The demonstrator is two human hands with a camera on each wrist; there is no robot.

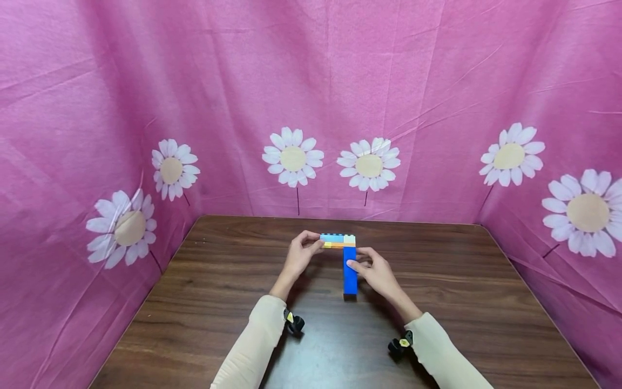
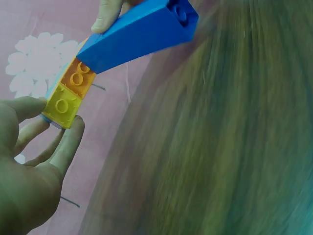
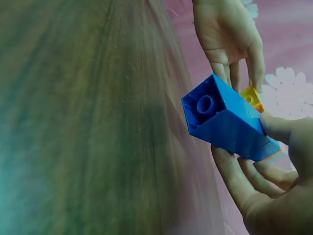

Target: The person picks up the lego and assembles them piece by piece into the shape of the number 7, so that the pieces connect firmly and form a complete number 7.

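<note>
Both hands hold one L-shaped build of toy building bricks. Its upright leg is a blue brick column (image 1: 350, 280), and its hollow lower end with a round tube faces the right wrist camera. Across the top runs an arm with a light blue brick (image 1: 332, 237) and a white brick (image 1: 349, 239) over an orange brick (image 2: 77, 78) and a yellow brick (image 2: 61, 106). My left hand (image 1: 298, 258) pinches the arm's free end, at the yellow brick. My right hand (image 1: 381, 274) grips the blue column near its upper part, thumb on the near face.
A brown wooden table (image 1: 218, 324) lies under the hands. Pink cloth (image 1: 320, 81) with printed daisies stands behind it and along both sides. Small black cameras are strapped at the left wrist (image 1: 294, 322) and right wrist (image 1: 399, 347), close over the tabletop.
</note>
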